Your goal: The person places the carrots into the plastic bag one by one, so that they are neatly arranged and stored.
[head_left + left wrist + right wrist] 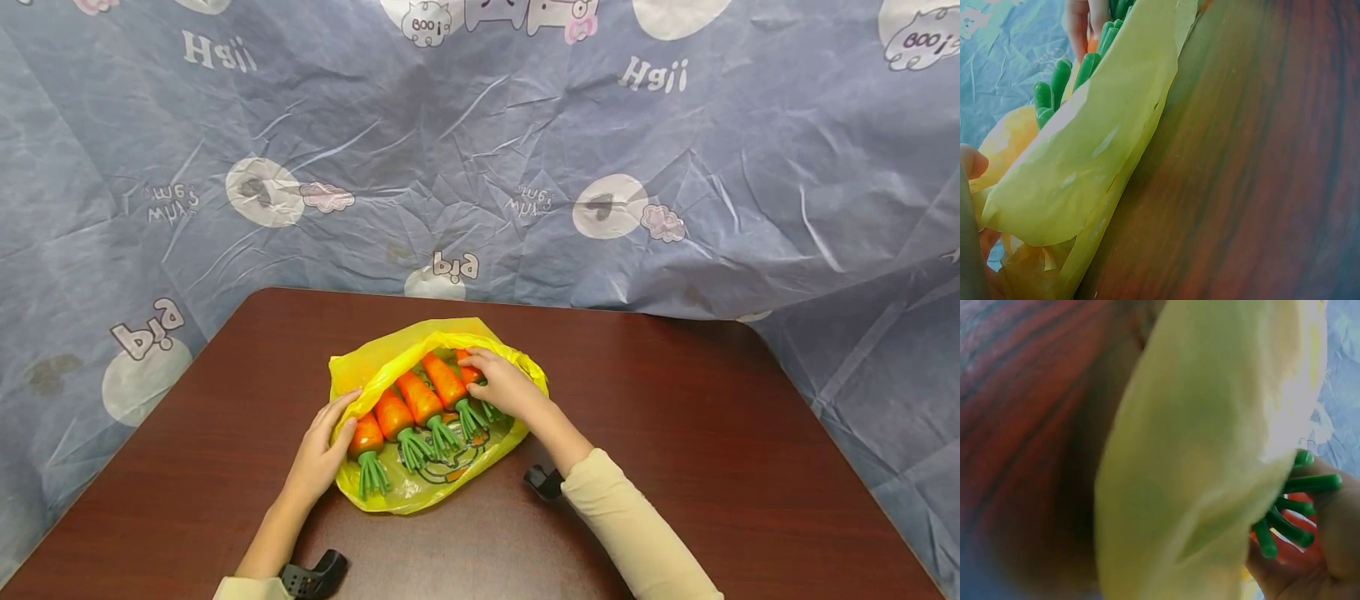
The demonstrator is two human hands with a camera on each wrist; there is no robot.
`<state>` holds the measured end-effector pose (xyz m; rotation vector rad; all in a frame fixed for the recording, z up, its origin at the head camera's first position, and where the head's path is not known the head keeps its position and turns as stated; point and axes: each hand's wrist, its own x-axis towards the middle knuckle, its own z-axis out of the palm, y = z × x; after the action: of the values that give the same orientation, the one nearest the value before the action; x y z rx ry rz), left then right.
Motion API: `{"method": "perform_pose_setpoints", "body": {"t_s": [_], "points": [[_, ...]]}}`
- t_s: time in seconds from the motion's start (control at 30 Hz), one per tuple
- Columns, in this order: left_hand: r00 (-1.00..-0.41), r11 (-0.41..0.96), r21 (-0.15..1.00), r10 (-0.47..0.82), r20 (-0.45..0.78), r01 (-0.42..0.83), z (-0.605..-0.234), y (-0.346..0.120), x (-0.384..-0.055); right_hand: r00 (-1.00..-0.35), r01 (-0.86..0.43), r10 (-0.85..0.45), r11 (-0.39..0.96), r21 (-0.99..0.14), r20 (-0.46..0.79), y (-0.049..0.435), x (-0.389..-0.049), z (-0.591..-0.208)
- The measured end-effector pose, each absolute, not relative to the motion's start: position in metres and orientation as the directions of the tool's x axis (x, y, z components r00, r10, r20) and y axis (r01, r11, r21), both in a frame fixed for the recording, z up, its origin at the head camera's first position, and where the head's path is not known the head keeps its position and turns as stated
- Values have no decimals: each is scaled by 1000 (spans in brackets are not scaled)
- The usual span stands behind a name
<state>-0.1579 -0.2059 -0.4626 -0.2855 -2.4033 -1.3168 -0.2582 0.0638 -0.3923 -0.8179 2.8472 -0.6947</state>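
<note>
A yellow plastic bag (408,492) lies on its side on the table, its mouth spread toward me. Several orange toy carrots (420,398) with green tops sit side by side inside it. At the bag's left edge my left hand (318,454) pinches the plastic between thumb and fingers; in the left wrist view the thumb (974,161) shows beside the folded film. My right hand (506,385) reaches into the mouth and grips the rightmost carrot (468,367). In the right wrist view, that carrot's green stalks (1291,519) stick out by the palm, and the bag's film hides much of the rest.
The dark brown table (660,433) extends on both sides of the bag. Behind it hangs a wrinkled blue-grey printed sheet (465,150). Black bands are on both wrists, the left band (315,575) close to the tabletop.
</note>
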Motion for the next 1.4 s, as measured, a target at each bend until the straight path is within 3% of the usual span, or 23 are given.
{"method": "perform_pose_setpoints", "body": {"t_s": [0.63,0.87,1.07,1.4], "points": [[-899,562,744,-5,438,360,-463,-205,-157,-850,-512,-522,783,-353,74,65,-252,-414],[-901,582,733,-3,434,351,-463,-206,-158,-866,-459,-495,728,-509,74,72,-245,-405],[-899,559,746,1,438,363,-463,-206,-158,-895,-413,-419,652,-636,151,89,-233,-391],[-907,552,759,-11,420,345,-460,-204,-156,-920,-392,-254,617,-683,298,141,-221,-373]]}}
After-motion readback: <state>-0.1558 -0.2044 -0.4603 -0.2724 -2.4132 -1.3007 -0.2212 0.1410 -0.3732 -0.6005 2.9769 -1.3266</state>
